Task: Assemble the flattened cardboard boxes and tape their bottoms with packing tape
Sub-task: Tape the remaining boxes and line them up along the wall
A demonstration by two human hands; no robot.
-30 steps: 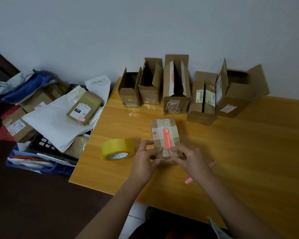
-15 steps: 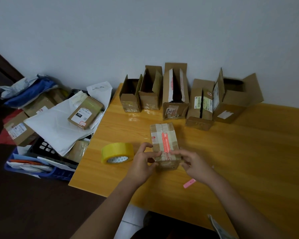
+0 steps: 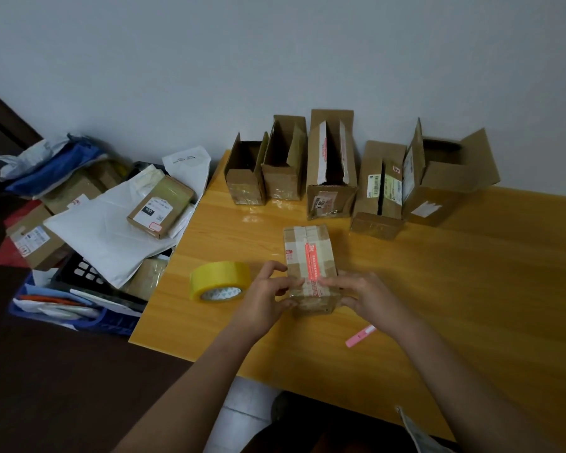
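Observation:
A small brown cardboard box with a red label strip and clear tape across its upper face sits on the yellow wooden table. My left hand holds its near left corner, fingertips on the top face and thumb at the near end. My right hand grips the near right side, fingers lying over the taped top. A yellow roll of packing tape lies flat just left of my left hand.
Several assembled open boxes stand in a row along the wall at the table's back. A pink cutter lies near my right wrist. Left of the table, a heap of parcels and white mailers tops a blue crate.
My right hand has moved back onto the box's near right side. The left hand stays at the near left corner. The box has hardly moved.

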